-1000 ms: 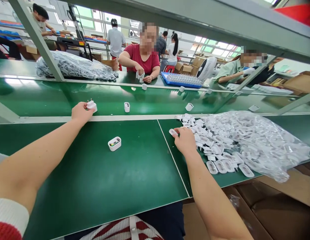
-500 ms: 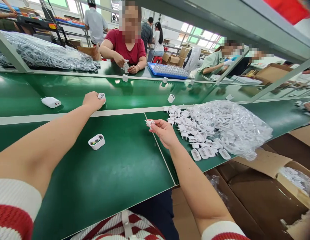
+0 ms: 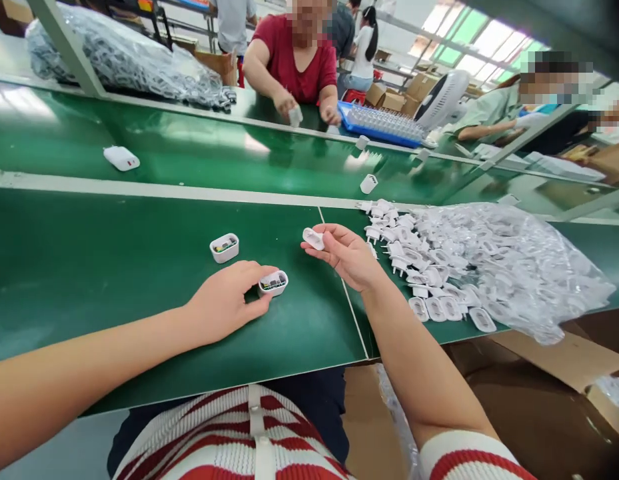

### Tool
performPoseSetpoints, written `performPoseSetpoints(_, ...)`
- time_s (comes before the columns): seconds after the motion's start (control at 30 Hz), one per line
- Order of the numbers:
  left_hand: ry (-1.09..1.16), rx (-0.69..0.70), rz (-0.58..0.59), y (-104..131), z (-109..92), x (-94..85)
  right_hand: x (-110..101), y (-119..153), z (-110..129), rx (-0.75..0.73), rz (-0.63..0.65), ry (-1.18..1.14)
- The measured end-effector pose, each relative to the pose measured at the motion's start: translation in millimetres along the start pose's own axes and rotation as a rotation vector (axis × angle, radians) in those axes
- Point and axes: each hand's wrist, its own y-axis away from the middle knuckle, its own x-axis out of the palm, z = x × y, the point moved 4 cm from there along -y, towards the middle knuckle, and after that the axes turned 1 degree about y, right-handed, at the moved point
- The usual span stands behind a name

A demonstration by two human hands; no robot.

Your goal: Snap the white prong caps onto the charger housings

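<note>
My left hand point(image 3: 234, 300) grips an open white charger housing point(image 3: 273, 284) between thumb and fingers, low at the green bench point(image 3: 164, 370). Circuit parts show inside its open top. Just behind it to the left, a second open charger housing point(image 3: 224, 248) stands upright with its circuit parts visible. My right hand point(image 3: 346, 253) pinches a white plug cover point(image 3: 314, 239), its hollow oval side turned partly toward me. To the right of that hand lies a heap of white plug covers point(image 3: 399, 257), pins pointing various ways, spilling from a clear plastic bag point(image 3: 519, 260).
Beyond a pale divider strip point(image 3: 164, 192), a green conveyor belt point(image 3: 189, 157) carries a closed white charger point(image 3: 121, 159) and an open housing point(image 3: 368, 184). Across it sits a co-worker in red point(image 3: 294, 67) near a blue tray point(image 3: 379, 125). Cardboard boxes point(image 3: 554, 353) stand below right.
My left hand has brought a housing from the belt down to the bench, beside the other one. My right hand has turned its plug cover, showing the hollow side. The view has shifted.
</note>
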Motion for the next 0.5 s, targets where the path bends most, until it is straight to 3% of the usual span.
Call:
performPoseSetpoints(0.13, 0.123, -0.049, -0.066, 0, 22, 9.2, 23, -2, 19, -0.118, 0.12, 0.219)
performPoseSetpoints(0.27, 0.24, -0.1, -0.088, -6, 27, 6.5, 53, 8, 31, -0.241, 0.198, 0.439)
performPoseSetpoints(0.5, 0.259, -0.105, -0.165, -5, 26, 3.4, 73, 29, 14, -0.425, 0.013, 0.634)
